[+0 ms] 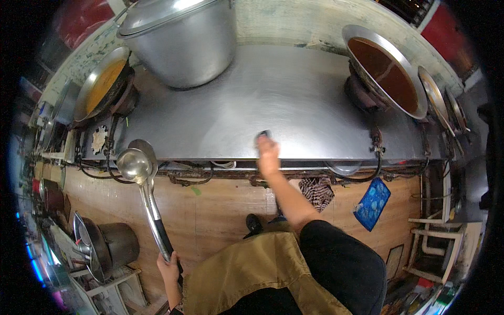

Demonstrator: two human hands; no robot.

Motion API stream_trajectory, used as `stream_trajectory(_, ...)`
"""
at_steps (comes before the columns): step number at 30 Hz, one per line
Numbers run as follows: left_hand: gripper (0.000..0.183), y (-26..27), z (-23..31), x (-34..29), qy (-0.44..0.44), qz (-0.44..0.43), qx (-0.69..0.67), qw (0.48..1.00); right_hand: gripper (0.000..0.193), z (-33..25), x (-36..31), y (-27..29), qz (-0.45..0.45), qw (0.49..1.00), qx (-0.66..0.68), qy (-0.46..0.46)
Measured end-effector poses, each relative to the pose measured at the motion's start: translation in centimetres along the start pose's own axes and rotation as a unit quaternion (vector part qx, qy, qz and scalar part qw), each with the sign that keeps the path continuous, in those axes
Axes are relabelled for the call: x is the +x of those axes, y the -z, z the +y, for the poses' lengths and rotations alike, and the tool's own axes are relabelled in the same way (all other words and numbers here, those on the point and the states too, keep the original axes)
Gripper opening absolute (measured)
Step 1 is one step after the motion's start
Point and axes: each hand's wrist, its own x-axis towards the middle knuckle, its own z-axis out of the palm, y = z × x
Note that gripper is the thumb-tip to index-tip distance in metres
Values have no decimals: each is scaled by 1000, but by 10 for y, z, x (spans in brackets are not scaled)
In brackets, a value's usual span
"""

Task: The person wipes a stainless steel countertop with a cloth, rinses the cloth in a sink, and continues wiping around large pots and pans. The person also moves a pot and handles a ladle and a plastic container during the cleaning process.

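Note:
My left hand (169, 266) is closed round the handles of what look like two long metal ladles, one behind the other. The front ladle (135, 165) has a round, shiny bowl and a handle with a black grip; the bowls are raised in front of the metal counter's left front edge. My right hand (268, 156) reaches out to the counter (294, 115) near its front middle, blurred by motion. Its fingers are closed on a small dark thing (263, 134) on or just above the steel surface. What kind of thing it is, I cannot tell.
A large lidded pot (184, 50) stands at the back left. A wok of orange liquid (105, 84) is on the left, a wok of brown liquid (386, 73) on the right. Hoses and pipes run under the front edge. A blue mat (372, 203) lies on the floor.

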Motion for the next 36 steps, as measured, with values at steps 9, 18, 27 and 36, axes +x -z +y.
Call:
stream_trajectory(9, 15, -59, 79, 1, -199, -120, 144, 962, 38, 34, -102, -13, -367, 808, -332, 318)
stream_trajectory(18, 22, -247, 111, -64, -304, -452, 202, 814, 36, 149, -210, 502, 113, 814, -473, -319)
stream_trajectory(27, 23, -501, 160, -300, -431, -635, 226, 600, 23, 125, -559, 781, 526, 616, -255, -528)
stream_trajectory(36, 23, -683, 185, -489, -473, -737, 224, 428, 28, 223, -746, 707, 269, 540, -291, -742)
